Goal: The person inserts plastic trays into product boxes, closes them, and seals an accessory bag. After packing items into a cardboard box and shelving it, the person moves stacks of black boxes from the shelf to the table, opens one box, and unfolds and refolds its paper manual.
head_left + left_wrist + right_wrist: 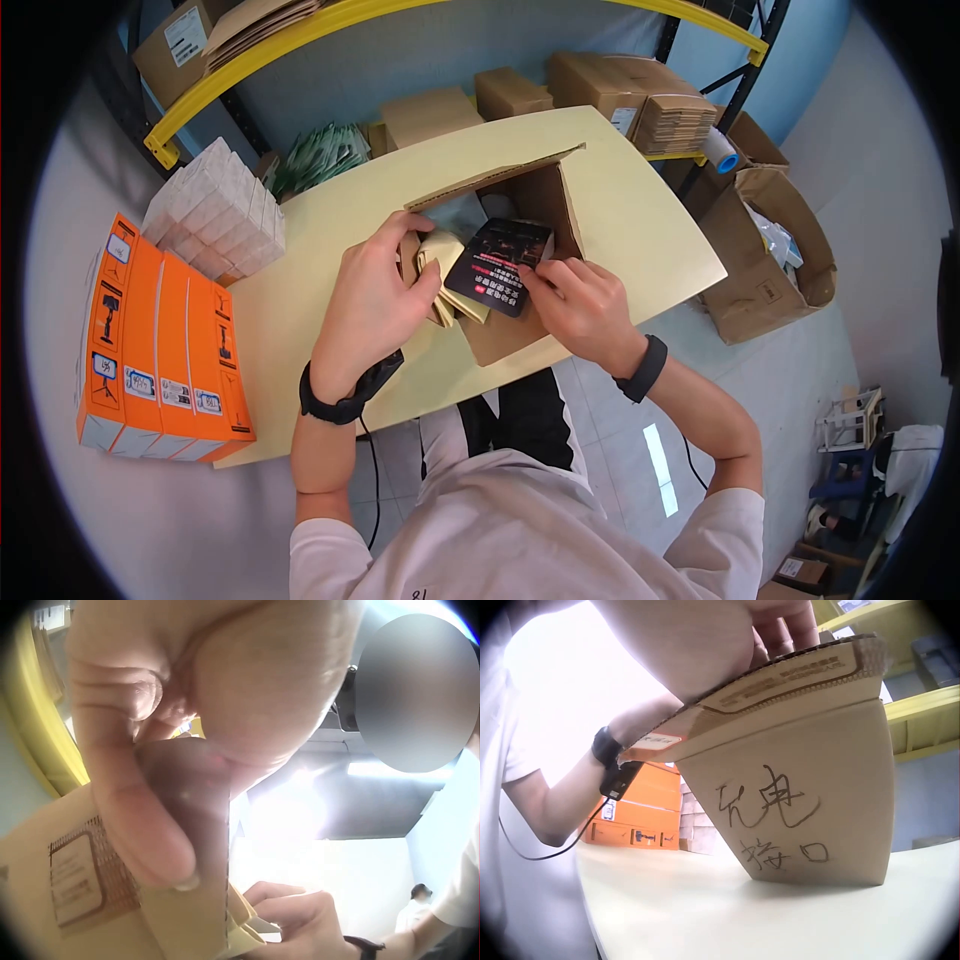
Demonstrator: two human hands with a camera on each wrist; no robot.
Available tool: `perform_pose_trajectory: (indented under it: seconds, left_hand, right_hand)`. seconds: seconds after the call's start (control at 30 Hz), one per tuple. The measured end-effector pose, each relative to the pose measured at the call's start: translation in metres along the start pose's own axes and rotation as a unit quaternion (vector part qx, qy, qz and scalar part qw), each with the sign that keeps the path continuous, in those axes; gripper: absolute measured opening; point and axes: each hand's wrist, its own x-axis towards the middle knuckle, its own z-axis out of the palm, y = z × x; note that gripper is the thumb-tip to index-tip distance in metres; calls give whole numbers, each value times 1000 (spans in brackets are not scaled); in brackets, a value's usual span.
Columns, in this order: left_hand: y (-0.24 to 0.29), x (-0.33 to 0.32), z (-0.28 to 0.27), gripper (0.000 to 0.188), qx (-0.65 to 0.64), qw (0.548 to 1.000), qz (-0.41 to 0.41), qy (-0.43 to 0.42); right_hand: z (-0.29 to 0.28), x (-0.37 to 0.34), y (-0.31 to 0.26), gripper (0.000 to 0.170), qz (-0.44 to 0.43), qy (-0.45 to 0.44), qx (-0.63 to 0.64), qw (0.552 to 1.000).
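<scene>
An open cardboard box (485, 345) sits on the pale yellow table, with handwritten characters on one side in the right wrist view. My left hand (375, 295) grips the box's left flap (75, 881), thumb on one face and fingers behind it. Beside that thumb, folded yellow paper (465, 303) sticks up from the box. My right hand (585, 310) pinches the near right edge of a black printed leaflet (500, 268) with white and red characters. The leaflet lies tilted over the opening and hides part of the inside, where a grey-white item (458, 215) shows.
Orange boxes (165, 345) and stacked white packs (220, 215) stand at the table's left. Green-white packets (325, 158) and brown cartons (430, 118) line the back, below a yellow shelf beam (270, 45). An open carton (770, 275) stands beyond the right edge.
</scene>
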Motion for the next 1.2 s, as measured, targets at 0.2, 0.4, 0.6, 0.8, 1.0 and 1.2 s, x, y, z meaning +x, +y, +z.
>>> perform_pose_trajectory:
  seconds: [0.2,0.4,0.6,0.8,1.0,1.2]
  left_hand:
    - [1,-2,-3,39,9,999,-9,-38]
    - [-6,-6,1,40,-23,999,29,-23]
    - [0,-9,-1,40,-36,998,23,-50]
    - [-6,-9,1,42,-15,997,56,-50]
    - [-2,-6,-1,42,-45,998,19,-50]
    - [3,-2,0,37,3,998,49,-49]
  right_hand:
    - [-3,-7,6,28,-11,2,14,1000]
    - [-7,-16,13,25,-27,3,41,999]
    - [-9,-24,18,17,-35,-1,41,999]
    - [-4,-26,19,14,-35,40,42,998]
    - [-7,-8,12,17,42,59,98,992]
    - [-12,31,-8,23,60,138,8,989]
